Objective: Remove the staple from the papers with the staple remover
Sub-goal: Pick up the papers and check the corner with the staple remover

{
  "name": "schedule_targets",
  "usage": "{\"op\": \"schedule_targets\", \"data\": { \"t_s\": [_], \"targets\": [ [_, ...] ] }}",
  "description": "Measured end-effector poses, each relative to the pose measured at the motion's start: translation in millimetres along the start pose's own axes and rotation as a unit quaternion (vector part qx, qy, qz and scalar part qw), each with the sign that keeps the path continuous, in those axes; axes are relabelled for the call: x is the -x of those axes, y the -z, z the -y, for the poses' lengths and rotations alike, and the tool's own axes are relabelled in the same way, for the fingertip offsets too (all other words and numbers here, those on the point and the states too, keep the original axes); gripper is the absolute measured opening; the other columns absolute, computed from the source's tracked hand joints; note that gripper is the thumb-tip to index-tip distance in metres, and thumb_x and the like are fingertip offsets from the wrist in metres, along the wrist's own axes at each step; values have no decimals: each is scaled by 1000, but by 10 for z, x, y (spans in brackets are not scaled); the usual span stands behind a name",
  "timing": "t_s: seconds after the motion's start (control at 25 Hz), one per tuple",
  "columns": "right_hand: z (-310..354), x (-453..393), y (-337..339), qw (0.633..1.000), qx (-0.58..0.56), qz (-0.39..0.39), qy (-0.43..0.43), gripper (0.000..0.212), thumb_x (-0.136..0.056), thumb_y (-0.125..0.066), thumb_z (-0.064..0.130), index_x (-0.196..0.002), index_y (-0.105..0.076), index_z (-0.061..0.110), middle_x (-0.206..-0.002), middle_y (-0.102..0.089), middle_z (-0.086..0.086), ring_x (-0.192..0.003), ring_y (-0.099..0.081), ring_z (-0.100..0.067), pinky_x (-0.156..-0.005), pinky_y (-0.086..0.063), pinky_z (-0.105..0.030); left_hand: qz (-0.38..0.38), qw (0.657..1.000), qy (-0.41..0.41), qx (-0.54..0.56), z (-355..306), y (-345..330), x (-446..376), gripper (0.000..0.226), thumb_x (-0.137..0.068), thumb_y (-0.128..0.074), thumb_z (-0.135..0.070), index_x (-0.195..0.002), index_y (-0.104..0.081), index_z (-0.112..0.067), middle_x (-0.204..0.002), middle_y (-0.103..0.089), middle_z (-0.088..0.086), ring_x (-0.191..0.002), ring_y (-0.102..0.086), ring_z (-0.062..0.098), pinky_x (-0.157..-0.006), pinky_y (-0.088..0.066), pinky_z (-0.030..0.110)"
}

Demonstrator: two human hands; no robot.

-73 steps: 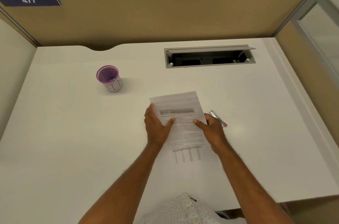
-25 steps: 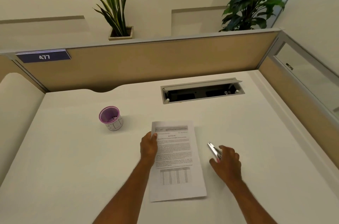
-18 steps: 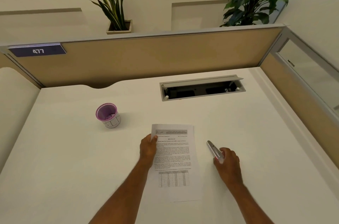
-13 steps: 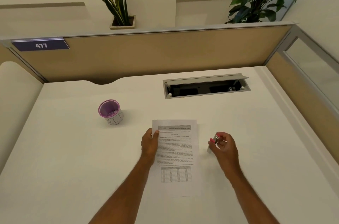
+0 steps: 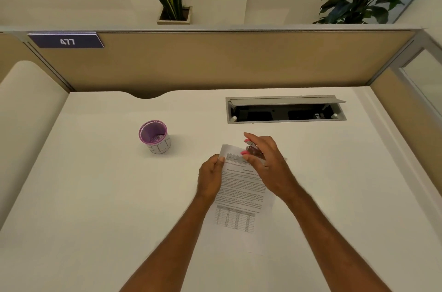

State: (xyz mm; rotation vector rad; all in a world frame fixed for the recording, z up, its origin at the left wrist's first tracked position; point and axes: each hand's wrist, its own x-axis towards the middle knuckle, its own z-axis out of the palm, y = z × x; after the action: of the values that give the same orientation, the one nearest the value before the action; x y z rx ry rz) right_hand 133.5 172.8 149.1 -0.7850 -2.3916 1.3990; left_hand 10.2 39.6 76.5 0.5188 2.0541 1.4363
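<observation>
The printed papers [image 5: 241, 198] lie on the white desk [image 5: 95, 196] in front of me, with text and a table on the top sheet. My left hand [image 5: 210, 178] pinches their upper left corner, which is slightly lifted. My right hand [image 5: 267, 165] holds the staple remover [image 5: 252, 149], a metal tool with pink grips, over the top edge of the papers, just right of that corner. The staple itself is too small to make out.
A purple-rimmed cup [image 5: 155, 136] with small clips inside stands to the left of the papers. An open cable hatch [image 5: 285, 109] sits in the desk behind my hands. Beige partition walls [image 5: 215, 59] close off the back and right sides.
My right hand picked the staple remover up from the desk beside the papers and carried it left, over the papers' top edge. My left hand stayed on the upper left corner.
</observation>
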Motion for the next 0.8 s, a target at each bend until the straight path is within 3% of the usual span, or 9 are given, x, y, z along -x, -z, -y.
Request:
{"op": "schedule_targets", "data": {
  "t_s": [0.12, 0.2, 0.32, 0.52, 0.68, 0.8],
  "targets": [
    [-19, -166, 12, 988, 147, 12, 45, 52, -101, -60, 41, -150, -43, 39, -142, -54, 12, -124, -57, -9, -104, -49, -34, 2, 1000, -18, -23, 7, -19, -36, 35, -110, -45, -31, -95, -65, -7, -87, -73, 14, -78, -72, 33, -70, -61, 56],
    [-28, -267, 12, 974, 215, 13, 76, 48, -101, -60, 41, -146, -48, 32, -142, -58, 7, -124, -55, -14, -107, -46, -42, 4, 998, -35, -43, 29, -37, -46, 33, -110, -44, -32, -96, -66, -13, -86, -74, 7, -76, -73, 26, -68, -62, 51],
    [-32, -360, 3, 957, 274, 37, 85, 45, -101, -59, 42, -144, -53, 31, -145, -58, 4, -128, -53, -19, -109, -39, -44, 9, 996, -59, -61, 88, -56, -65, 32, -110, -44, -34, -94, -66, -18, -82, -72, 1, -73, -71, 22, -65, -61, 47],
    [-54, -427, -21, 949, 290, 106, 65, 46, -102, -57, 46, -145, -53, 30, -148, -56, 3, -132, -49, -21, -111, -34, -43, 16, 994, -89, -64, 97, -85, -83, 27, -109, -46, -34, -93, -67, -26, -80, -71, -9, -71, -67, 10, -63, -54, 29],
    [-82, -439, -54, 948, 285, 122, 63, 32, -102, -57, 46, -129, -61, 30, -131, -63, 6, -118, -53, -16, -106, -38, -39, 18, 994, -86, -66, 128, -96, -90, 27, -109, -47, -34, -93, -66, -25, -78, -69, -9, -71, -65, 12, -62, -52, 32],
    [-101, -450, -76, 949, 287, 122, 55, 32, -103, -55, 46, -128, -62, 28, -128, -65, 4, -116, -55, -17, -104, -38, -38, 17, 994, -82, -73, 156, -111, -88, 30, -108, -46, -37, -91, -65, -21, -77, -68, -7, -69, -64, 13, -61, -52, 33]
  ]
}}
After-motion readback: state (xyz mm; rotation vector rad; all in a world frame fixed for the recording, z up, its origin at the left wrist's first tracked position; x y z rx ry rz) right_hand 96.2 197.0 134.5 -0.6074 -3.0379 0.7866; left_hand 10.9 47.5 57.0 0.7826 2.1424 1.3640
